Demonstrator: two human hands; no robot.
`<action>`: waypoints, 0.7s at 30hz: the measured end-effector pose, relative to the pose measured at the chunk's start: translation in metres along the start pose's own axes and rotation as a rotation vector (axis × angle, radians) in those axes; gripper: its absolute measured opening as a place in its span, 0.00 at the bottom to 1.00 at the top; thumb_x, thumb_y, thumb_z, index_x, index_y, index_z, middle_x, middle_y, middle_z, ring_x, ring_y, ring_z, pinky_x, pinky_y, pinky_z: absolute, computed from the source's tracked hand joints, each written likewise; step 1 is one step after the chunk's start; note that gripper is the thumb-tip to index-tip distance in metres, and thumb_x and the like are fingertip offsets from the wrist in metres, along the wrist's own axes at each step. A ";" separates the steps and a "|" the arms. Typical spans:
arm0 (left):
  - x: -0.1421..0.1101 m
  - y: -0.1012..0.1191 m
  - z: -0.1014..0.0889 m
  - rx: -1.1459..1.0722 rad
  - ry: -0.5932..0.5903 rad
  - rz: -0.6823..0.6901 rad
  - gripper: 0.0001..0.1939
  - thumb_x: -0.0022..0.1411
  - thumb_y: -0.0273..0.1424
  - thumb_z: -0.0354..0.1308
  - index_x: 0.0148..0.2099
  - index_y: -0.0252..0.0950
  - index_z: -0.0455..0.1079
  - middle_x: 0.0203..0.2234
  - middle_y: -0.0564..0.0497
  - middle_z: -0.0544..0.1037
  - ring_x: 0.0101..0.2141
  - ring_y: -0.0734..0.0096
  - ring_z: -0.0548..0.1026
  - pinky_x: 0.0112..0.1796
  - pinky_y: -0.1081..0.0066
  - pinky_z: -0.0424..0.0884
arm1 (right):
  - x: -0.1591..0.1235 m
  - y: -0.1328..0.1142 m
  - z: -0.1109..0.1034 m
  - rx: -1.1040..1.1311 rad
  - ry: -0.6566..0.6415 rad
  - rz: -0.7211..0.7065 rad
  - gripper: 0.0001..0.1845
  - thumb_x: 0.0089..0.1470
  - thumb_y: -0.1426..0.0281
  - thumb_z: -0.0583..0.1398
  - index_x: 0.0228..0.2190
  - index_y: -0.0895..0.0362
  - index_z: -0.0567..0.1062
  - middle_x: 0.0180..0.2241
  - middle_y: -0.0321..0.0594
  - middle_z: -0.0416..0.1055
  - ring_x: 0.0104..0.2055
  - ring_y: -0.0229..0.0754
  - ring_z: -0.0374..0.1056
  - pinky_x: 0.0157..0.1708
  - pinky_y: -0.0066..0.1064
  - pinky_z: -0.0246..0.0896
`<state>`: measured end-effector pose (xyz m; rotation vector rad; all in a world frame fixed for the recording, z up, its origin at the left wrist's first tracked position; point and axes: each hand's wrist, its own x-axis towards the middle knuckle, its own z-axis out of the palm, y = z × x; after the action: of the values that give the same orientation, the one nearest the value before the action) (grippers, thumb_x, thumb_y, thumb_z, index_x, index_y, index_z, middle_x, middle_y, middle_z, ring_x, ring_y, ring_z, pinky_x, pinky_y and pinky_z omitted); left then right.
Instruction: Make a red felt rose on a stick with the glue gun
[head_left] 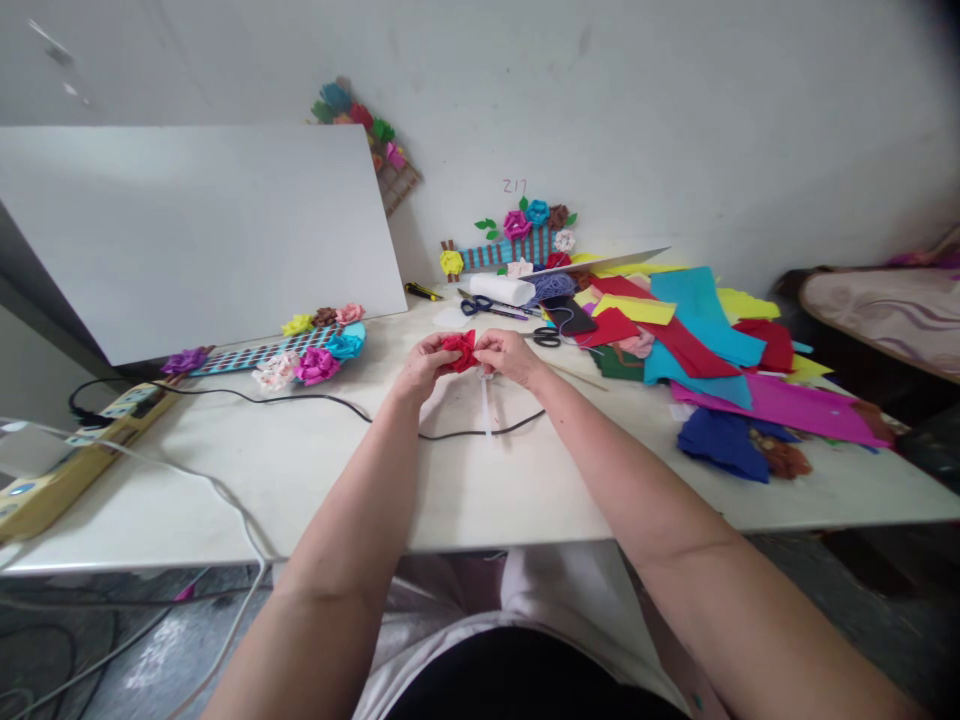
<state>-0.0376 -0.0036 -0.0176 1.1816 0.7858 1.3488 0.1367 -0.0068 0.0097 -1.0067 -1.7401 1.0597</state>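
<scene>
Between my hands, above the middle of the table, is a small red crepe-paper flower (459, 350). My left hand (427, 362) is closed on its left side, thumb and fingers pinching the paper. From the other side my right hand (508, 357) pinches the flower's right edge. A thin white strip (486, 405) stretches down toward the table just below my right fingers; whether it is joined to the flower I cannot tell. Black-handled scissors (546, 337) lie right behind my right hand. Farther back are dark blue-handled scissors (477, 304).
Coloured crepe-paper sheets (705, 340) are heaped at the right. A woven piece with paper flowers (285, 350) lies at the left, before a white board (195, 230). A black cable (337, 400) crosses the table toward a power strip (82, 450). A yellow box cutter (423, 291) lies behind.
</scene>
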 end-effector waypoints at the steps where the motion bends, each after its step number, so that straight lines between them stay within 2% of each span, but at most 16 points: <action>1: 0.000 0.000 0.000 -0.001 0.003 -0.001 0.20 0.39 0.26 0.68 0.39 0.34 0.74 0.29 0.51 0.78 0.28 0.70 0.75 0.33 0.68 0.73 | -0.001 -0.002 -0.001 -0.006 -0.007 -0.005 0.03 0.44 0.73 0.59 0.22 0.57 0.69 0.14 0.30 0.65 0.18 0.35 0.63 0.23 0.27 0.60; 6: -0.001 0.000 -0.001 0.006 -0.011 -0.002 0.19 0.40 0.27 0.68 0.38 0.34 0.73 0.29 0.51 0.78 0.29 0.71 0.75 0.34 0.68 0.72 | -0.002 -0.006 -0.002 -0.008 0.023 -0.001 0.03 0.43 0.74 0.59 0.21 0.57 0.69 0.13 0.30 0.65 0.18 0.35 0.62 0.23 0.27 0.59; 16: -0.001 -0.001 0.001 -0.009 0.003 -0.006 0.19 0.39 0.26 0.68 0.38 0.34 0.73 0.28 0.52 0.77 0.28 0.72 0.75 0.33 0.69 0.73 | 0.002 0.004 0.003 -0.017 0.049 0.000 0.06 0.40 0.75 0.60 0.20 0.56 0.66 0.14 0.28 0.65 0.17 0.33 0.62 0.21 0.26 0.58; 21: -0.001 -0.001 0.000 -0.005 0.001 0.002 0.19 0.40 0.26 0.68 0.38 0.34 0.73 0.29 0.51 0.78 0.28 0.71 0.75 0.33 0.68 0.73 | -0.001 -0.001 0.001 -0.012 0.019 -0.004 0.04 0.42 0.74 0.60 0.20 0.56 0.68 0.13 0.29 0.65 0.17 0.34 0.63 0.21 0.26 0.59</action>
<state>-0.0377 -0.0041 -0.0190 1.1776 0.7815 1.3521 0.1363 -0.0082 0.0097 -1.0174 -1.7350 1.0352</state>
